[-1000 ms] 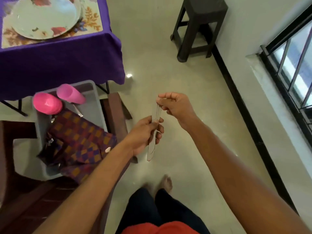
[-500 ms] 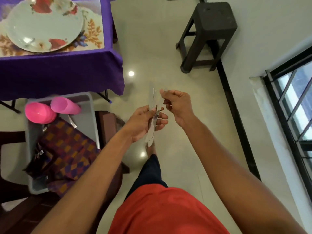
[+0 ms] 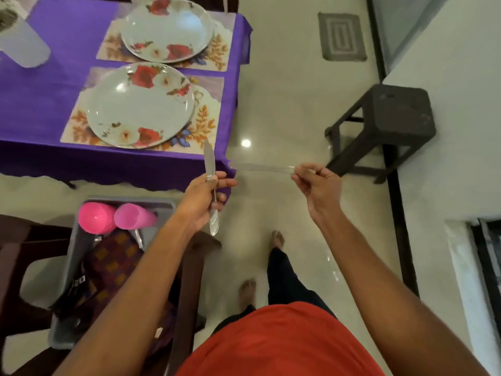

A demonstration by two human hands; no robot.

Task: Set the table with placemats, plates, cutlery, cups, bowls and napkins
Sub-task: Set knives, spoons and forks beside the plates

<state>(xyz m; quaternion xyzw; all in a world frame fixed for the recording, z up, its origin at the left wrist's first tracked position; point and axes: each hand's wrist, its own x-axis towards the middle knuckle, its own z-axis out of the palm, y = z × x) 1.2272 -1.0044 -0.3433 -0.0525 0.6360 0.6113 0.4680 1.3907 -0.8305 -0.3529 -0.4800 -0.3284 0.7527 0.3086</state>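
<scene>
Cutlery is in both our hands, and none of it lies on the table yet. Seen from the head camera, our left hand has its fingers curled round the middle of a table knife. The knife is upright, its blade toward the table edge and its rounded handle end hanging below the palm. Whether another piece sits behind it we cannot tell. Our right hand pinches the end of a second knife between thumb and fingertips, so it lies level and points left toward the first; it is blurred. Both knives hang in the air just off the near corner of the purple-clothed table. On the table, the near placemat carries the near plate and the far placemat carries the far plate. A frosted tumbler stands well apart at the left. Beside us a grey bin on a wooden chair holds two pink cups and some patterned cloth, which we take for napkins. We judge mats and plates done for two places, cutlery under way, and cups and napkins left to do; we see no bowls.
</scene>
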